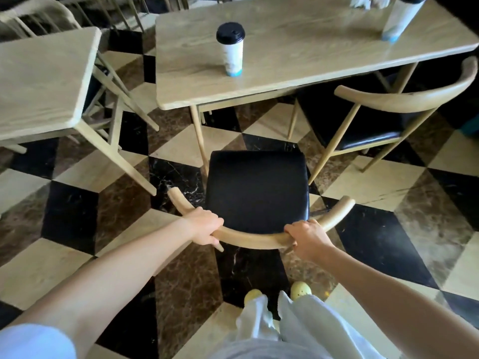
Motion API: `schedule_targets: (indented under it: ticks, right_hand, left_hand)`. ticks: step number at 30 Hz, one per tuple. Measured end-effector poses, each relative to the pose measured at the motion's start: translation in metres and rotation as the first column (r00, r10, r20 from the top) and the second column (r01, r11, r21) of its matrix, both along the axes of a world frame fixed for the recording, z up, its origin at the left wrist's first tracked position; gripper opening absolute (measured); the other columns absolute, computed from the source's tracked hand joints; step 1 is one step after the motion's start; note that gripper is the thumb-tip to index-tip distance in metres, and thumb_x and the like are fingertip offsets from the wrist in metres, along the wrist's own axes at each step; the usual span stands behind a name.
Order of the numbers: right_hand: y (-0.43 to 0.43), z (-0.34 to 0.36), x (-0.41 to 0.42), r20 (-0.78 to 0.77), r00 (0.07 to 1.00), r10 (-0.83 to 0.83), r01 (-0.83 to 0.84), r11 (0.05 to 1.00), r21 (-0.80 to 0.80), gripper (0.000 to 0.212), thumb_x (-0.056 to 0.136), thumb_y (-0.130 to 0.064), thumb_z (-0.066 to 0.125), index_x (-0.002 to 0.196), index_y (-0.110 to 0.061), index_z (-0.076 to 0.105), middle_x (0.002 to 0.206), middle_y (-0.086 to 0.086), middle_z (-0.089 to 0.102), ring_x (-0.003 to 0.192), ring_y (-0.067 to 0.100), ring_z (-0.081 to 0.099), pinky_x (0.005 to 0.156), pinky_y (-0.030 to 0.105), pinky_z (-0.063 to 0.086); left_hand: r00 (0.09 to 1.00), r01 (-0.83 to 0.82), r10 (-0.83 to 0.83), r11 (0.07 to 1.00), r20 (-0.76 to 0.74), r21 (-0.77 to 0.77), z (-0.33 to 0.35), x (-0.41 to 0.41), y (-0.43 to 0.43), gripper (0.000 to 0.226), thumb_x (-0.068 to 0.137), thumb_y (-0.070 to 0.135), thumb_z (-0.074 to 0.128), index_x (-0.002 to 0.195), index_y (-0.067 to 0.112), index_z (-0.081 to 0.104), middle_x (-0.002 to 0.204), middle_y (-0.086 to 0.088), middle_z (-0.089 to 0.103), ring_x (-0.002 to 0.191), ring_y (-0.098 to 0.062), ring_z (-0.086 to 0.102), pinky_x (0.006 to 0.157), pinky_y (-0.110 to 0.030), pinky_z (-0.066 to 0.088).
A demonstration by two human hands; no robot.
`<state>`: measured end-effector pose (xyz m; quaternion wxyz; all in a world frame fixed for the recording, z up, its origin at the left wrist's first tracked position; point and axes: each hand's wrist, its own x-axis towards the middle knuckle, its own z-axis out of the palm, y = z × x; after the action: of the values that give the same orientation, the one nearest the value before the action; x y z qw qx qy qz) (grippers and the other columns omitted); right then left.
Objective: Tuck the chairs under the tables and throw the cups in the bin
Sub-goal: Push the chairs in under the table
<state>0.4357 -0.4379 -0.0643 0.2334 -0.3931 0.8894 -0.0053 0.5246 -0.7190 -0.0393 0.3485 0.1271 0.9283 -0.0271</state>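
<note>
Wooden table (pixel 298 71) stands ahead, and a black-seated chair (pixel 256 190) sits pulled out from its near edge. Left hand (pixel 204 225) and right hand (pixel 305 239) both wrap fingers around the chair's curved backrest; one cup (pixel 230 49) stands near the table's near edge, another cup (pixel 400 18) at its far right corner

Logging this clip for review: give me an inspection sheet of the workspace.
Surface: checkered floor; two wooden tables, main table ahead, side table left.
Job's things: near chair pulled out, clear of the main table; second chair partly under it; cup upright on the main table, second cup at its far right.
Clutter: something white at the far edge, blurred.
Grippers: left hand and right hand grip the near chair's backrest.
Cables: nothing seen.
Surroundings: more chairs beyond the side table.
</note>
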Motion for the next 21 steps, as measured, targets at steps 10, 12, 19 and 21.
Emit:
schedule_targets:
  ticks: [10, 12, 19, 21]
  right_hand:
    - [-0.021, 0.036, -0.081, 0.014, 0.999, 0.035, -0.035, 0.999, -0.039, 0.02, 0.079, -0.015, 0.058, 0.097, -0.025, 0.053, 0.096, -0.004, 0.065, 0.094, 0.02, 0.058, 0.08, 0.026, 0.032]
    - [-0.023, 0.046, -0.101, 0.032, 0.998, 0.049, -0.048, 0.998, -0.036, 0.02, 0.08, -0.016, 0.059, 0.096, -0.025, 0.053, 0.097, -0.004, 0.065, 0.093, 0.019, 0.058, 0.079, 0.025, 0.032]
    - [-0.029, 0.081, -0.169, 0.065, 0.991, 0.114, -0.115, 0.993, 0.017, 0.029, 0.08, -0.023, 0.065, 0.107, -0.027, 0.055, 0.098, -0.003, 0.067, 0.094, 0.021, 0.062, 0.078, 0.03, 0.049]
    - [-0.03, 0.083, -0.176, 0.065, 0.988, 0.141, -0.143, 0.99, 0.023, 0.028, 0.08, -0.025, 0.066, 0.106, -0.027, 0.054, 0.097, -0.003, 0.067, 0.094, 0.021, 0.062, 0.08, 0.032, 0.05]
  left_hand:
    - [0.995, -0.092, 0.095, 0.993, -0.038, 0.072, 0.02, -0.068, -0.032, 0.022, 0.085, 0.045, 0.058, 0.088, 0.028, 0.043, 0.082, 0.009, 0.052, 0.072, -0.011, 0.053, 0.066, -0.026, 0.041]
    - [0.991, -0.118, 0.122, 0.989, -0.05, 0.086, 0.025, -0.081, -0.033, 0.022, 0.084, 0.045, 0.059, 0.088, 0.031, 0.041, 0.082, 0.011, 0.051, 0.072, -0.009, 0.052, 0.066, -0.025, 0.041]
    - [0.968, -0.222, 0.235, 0.965, -0.088, 0.136, 0.048, -0.122, -0.031, 0.033, 0.084, 0.05, 0.058, 0.107, 0.027, 0.051, 0.092, 0.011, 0.056, 0.08, -0.008, 0.053, 0.07, -0.025, 0.04]
    - [0.964, -0.235, 0.248, 0.963, -0.096, 0.136, 0.052, -0.124, -0.029, 0.035, 0.085, 0.049, 0.059, 0.109, 0.025, 0.051, 0.096, 0.008, 0.059, 0.083, -0.01, 0.056, 0.071, -0.026, 0.04]
